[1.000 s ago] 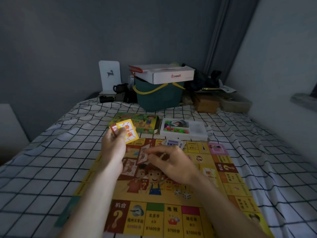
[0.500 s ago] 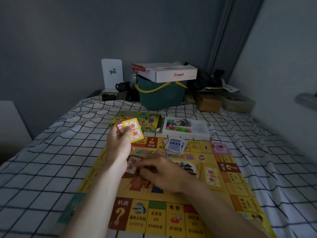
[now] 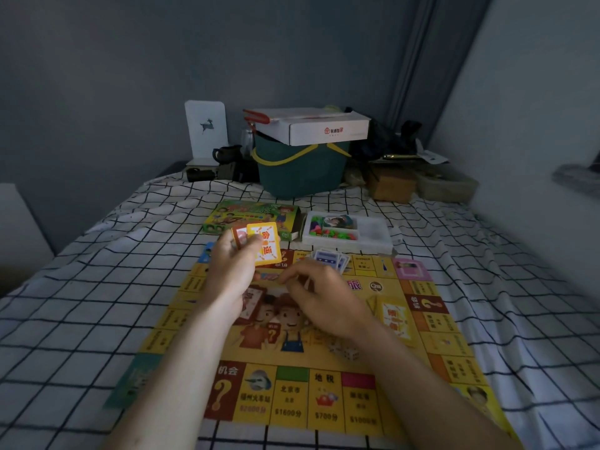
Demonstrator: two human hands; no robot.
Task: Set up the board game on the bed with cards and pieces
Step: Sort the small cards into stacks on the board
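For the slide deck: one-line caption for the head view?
Left hand holds cards above the game board on the bed; right hand reaches toward them.

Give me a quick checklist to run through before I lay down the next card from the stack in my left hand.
1. Card stack secure: ok. The left hand holds the yellow and brown cards fanned above the board.
2. Right hand free to take a card: cannot tell. Its fingers are curled low over the board centre, and whether they pinch anything is hidden.
3. Board flat on the bed: ok.
4. Yellow pile already placed at the board's right side: ok.
5. Blue cards neat: not ok, they are fanned loosely at the far edge.
6. Dice out of the way: ok, near the right wrist.
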